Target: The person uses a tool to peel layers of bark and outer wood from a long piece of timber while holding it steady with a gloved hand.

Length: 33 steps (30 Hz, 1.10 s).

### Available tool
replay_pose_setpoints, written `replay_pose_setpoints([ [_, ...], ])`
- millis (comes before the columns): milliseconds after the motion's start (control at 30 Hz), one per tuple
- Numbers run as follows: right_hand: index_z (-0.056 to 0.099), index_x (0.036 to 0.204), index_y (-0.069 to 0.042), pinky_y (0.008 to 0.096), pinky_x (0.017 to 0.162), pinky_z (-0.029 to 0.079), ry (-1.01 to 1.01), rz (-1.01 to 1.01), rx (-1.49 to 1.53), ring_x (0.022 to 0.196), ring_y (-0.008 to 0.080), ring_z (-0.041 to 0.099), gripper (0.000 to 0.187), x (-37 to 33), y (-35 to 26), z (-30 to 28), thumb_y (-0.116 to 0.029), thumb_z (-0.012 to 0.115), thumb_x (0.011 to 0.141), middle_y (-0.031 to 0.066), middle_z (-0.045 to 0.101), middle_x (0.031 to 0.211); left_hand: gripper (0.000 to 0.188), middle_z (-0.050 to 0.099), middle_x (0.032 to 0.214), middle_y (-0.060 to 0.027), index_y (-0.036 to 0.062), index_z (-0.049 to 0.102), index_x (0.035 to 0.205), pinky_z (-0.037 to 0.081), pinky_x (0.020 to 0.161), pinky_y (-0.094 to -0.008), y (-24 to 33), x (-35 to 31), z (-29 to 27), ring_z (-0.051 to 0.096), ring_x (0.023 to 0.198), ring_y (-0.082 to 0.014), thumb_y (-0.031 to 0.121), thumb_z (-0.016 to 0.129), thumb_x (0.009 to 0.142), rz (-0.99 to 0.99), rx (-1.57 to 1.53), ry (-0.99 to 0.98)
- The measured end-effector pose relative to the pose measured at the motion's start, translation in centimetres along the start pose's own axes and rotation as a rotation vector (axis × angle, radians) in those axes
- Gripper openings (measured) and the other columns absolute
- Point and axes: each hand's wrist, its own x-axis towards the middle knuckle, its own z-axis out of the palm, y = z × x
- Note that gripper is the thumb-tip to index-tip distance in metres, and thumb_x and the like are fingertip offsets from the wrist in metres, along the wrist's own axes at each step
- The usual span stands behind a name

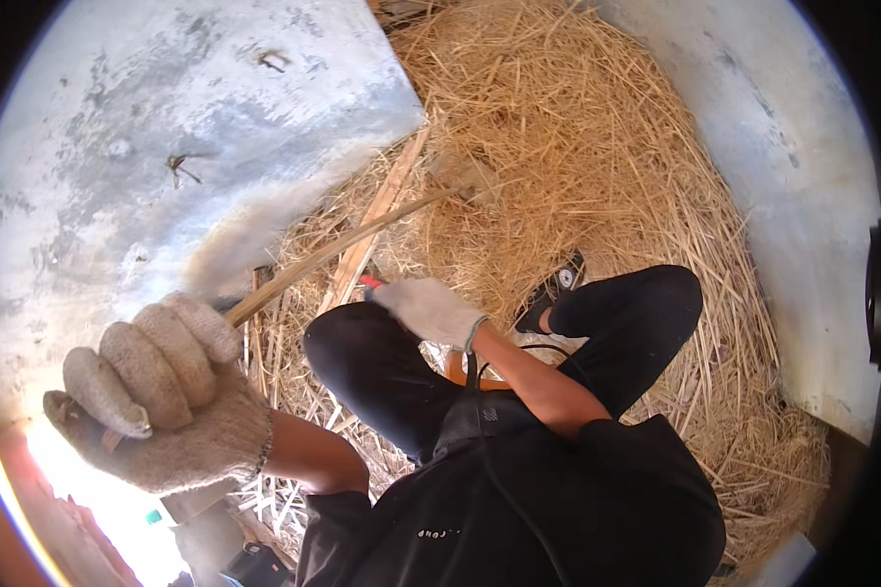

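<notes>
Left edge first: our left hand [162,391], in a knit work glove, is fisted tight round the near end of a long wooden stick [338,252]. The stick's long axis runs from that fist up and right across the straw pile [597,166]; its far end sits in the straw near the pile's middle, where something blurred hangs on it, and we can't tell what. A pale wooden slat [377,220] lies beside the stick, steeper, crossing under it.

Centre: our right hand [426,308], also gloved, rests above the left knee [362,357], fingers curled closed on a small red-tipped thing [370,282]; we can't tell what it is. This hand lies just below the stick's mid-length, so it's nearer the shaft's middle, while the left has the butt end.

Right: straw runs out to the grey concrete wall [803,196].
</notes>
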Motion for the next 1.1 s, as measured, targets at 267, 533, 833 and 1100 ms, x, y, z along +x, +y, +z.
replay_pose_setpoints([
  [267,0.064,0.104,-0.003,0.0518,0.067,0.05,0.541,0.432,0.177,0.077,0.0452,0.066,0.058,-3.8,-0.9,-2.3,-0.052,0.035,0.105,0.0244,0.065,0.077,0.057,0.04,0.047,-0.0008,0.0176,0.048,0.065,0.043,0.048,-0.0416,2.0,-2.2,-1.8,0.038,0.041,-0.017,0.045,0.023,0.108,-0.003,-0.007,0.13],
  [533,0.06,0.104,-0.006,0.0466,0.049,0.048,0.29,0.043,0.227,0.063,0.0354,0.065,0.024,-6.6,-14.9,-5.2,-0.029,0.052,0.102,0.0172,0.061,0.078,0.03,0.037,0.055,0.001,0.0116,0.049,0.081,0.033,0.036,-0.0308,0.9,-2.1,-0.2,0.035,0.038,-0.0124,0.031,0.042,0.102,0.081,0.056,-0.029],
  [833,0.063,0.108,-0.01,0.046,0.059,0.055,0.456,0.239,-0.386,0.075,0.0376,0.069,0.021,-3.5,6.3,-2.7,-0.017,0.045,0.099,0.0222,0.066,0.087,0.028,0.054,0.066,-0.0011,0.0111,0.056,0.081,0.049,0.045,-0.032,1.8,-2.2,-0.8,0.051,0.053,-0.0145,0.027,0.044,0.1,-0.008,0.071,-0.228],
  [1100,0.061,0.095,-0.008,0.0447,0.051,0.05,0.179,-0.07,0.108,0.053,0.0372,0.061,0.034,-6.6,-15.5,-6.2,-0.039,0.049,0.104,0.0142,0.056,0.061,0.048,0.052,0.056,-0.0037,0.0123,0.053,0.074,0.049,0.044,-0.0384,1.3,-2.5,-0.3,0.048,0.043,-0.0175,0.037,0.027,0.105,0.034,0.065,-0.07],
])
